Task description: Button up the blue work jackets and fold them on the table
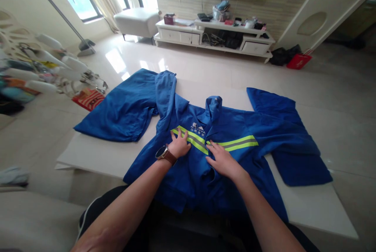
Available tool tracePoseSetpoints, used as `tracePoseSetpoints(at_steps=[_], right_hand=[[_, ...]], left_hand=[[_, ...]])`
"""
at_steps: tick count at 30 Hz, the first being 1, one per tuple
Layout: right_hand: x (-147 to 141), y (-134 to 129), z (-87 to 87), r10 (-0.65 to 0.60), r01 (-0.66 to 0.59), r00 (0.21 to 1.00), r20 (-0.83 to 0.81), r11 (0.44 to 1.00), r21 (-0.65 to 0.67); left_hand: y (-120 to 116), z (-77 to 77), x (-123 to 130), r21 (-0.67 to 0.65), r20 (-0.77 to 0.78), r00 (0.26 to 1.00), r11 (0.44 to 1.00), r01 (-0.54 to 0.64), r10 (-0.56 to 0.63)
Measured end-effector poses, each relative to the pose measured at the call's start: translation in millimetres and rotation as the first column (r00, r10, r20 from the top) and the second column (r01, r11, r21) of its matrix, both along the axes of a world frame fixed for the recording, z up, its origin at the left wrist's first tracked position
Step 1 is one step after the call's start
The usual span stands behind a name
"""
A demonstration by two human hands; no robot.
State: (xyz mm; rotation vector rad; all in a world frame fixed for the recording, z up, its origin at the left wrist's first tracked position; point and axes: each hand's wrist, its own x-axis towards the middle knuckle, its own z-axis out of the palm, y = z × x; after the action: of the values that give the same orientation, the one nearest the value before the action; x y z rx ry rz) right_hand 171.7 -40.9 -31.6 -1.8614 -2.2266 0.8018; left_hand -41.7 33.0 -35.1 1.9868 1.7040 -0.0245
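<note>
A blue work jacket (188, 177) with a yellow-green and grey reflective stripe across the chest lies spread, front up, on a white table (96, 154). White lettering shows above the stripe on the left side. My left hand (179, 145), wearing a watch (166, 154) at the wrist, rests on the left part of the stripe with its fingers spread. My right hand (223, 160) lies on the cloth by the front opening, fingers stretched out and touching the inner end of the right stripe. Neither hand grips anything visible.
More blue cloth (126, 107) lies at the table's left, and folded blue cloth (302, 169) sits under the right sleeve. Beyond stand a white TV cabinet (179, 37) with clutter and a white stool (138, 19). A red striped bag (88, 99) is on the floor at left.
</note>
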Motion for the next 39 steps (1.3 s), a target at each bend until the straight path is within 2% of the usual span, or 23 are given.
tracePoseSetpoints(at_steps=[2, 4, 8, 15, 27, 31, 35, 37, 39], right_hand=[[-3, 0, 0.2, 0.000, 0.000, 1.000, 0.016, 1.000, -0.020], [-6, 1, 1.5, -0.010, 0.011, 0.999, 0.034, 1.000, -0.024], [-10, 2, 4.3, -0.011, 0.013, 0.998, 0.070, 1.000, -0.025], [-15, 4, 15.0, 0.042, -0.019, 0.985, 0.169, 0.991, -0.131], [-23, 3, 18.3, 0.062, -0.030, 0.964, 0.260, 0.992, -0.126], [-26, 1, 17.0, 0.054, -0.021, 0.960, 0.276, 0.992, -0.121], [-35, 1, 15.1, 0.045, -0.009, 0.946, 0.320, 0.994, -0.112], [-38, 2, 14.4, 0.045, -0.005, 0.942, 0.332, 0.993, -0.121], [-41, 3, 14.4, 0.048, -0.005, 0.940, 0.337, 0.992, -0.127]], left_hand=[[-8, -3.6, 10, -0.031, -0.077, 0.995, 0.998, -0.060, 0.058], [-14, -3.8, 18, 0.005, -0.129, 0.988, 0.997, -0.082, 0.082], [-20, -3.3, 26, 0.075, -0.171, 0.981, 0.994, -0.080, 0.092], [-19, -10.3, 30, 0.050, -0.292, 0.954, 0.997, -0.060, 0.072], [-21, -2.6, 29, 0.064, -0.272, 0.961, 0.997, -0.039, 0.055], [-19, 6.0, 26, 0.089, -0.244, 0.969, 0.996, -0.010, 0.032], [6, 24.0, 7, 0.073, -0.134, 0.991, 0.997, 0.003, 0.007], [32, 31.6, -8, 0.084, -0.055, 0.995, 0.993, -0.077, 0.082], [67, 35.3, -22, 0.170, 0.006, 0.979, 0.964, -0.204, 0.206]])
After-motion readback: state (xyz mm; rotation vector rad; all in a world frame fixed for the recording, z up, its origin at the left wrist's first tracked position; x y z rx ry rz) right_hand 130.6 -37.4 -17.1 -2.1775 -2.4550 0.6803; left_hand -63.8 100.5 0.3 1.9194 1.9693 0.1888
